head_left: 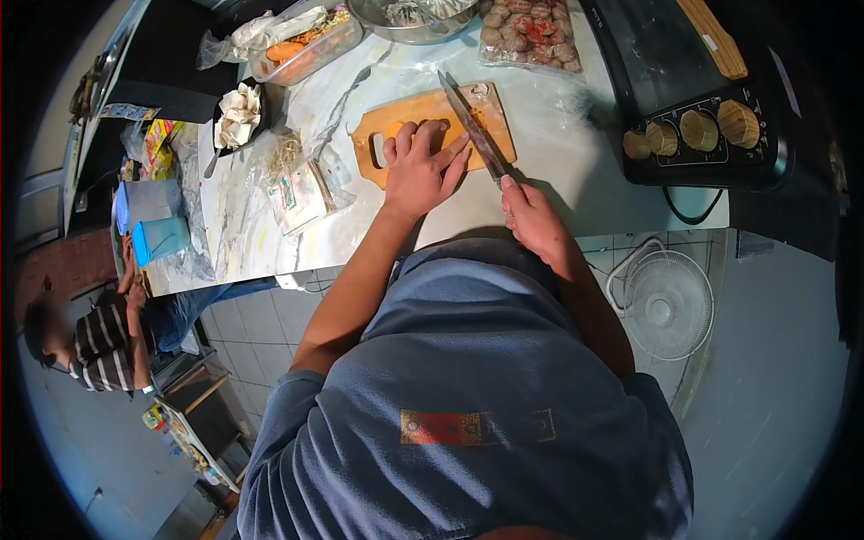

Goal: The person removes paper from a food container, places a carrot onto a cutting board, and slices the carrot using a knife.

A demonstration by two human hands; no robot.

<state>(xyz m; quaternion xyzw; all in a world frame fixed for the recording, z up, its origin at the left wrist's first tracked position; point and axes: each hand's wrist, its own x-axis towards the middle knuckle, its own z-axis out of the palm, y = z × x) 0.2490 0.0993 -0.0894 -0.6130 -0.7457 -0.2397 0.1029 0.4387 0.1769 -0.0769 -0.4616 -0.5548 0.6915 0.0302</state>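
Note:
A long knife [473, 124] is in my right hand [531, 214], closed around its handle near the table's front edge. Its blade points away from me across the right part of a wooden cutting board [367, 169]. My left hand [421, 169] rests on the middle of the board, fingers bent and pressed down just left of the blade. Whatever lies beneath those fingers is mostly hidden. Small orange bits [481, 115] lie on the board to the right of the blade, with a pale scrap [480, 91] near its far edge.
A plastic tub [310, 56] of orange food and a metal bowl [414, 34] stand at the back. A bag of round brown pieces [531, 36] lies back right, near a black stove [702, 135]. Left are a black bowl [219, 135] and packets [301, 196]. Another person [103, 342] is at far left.

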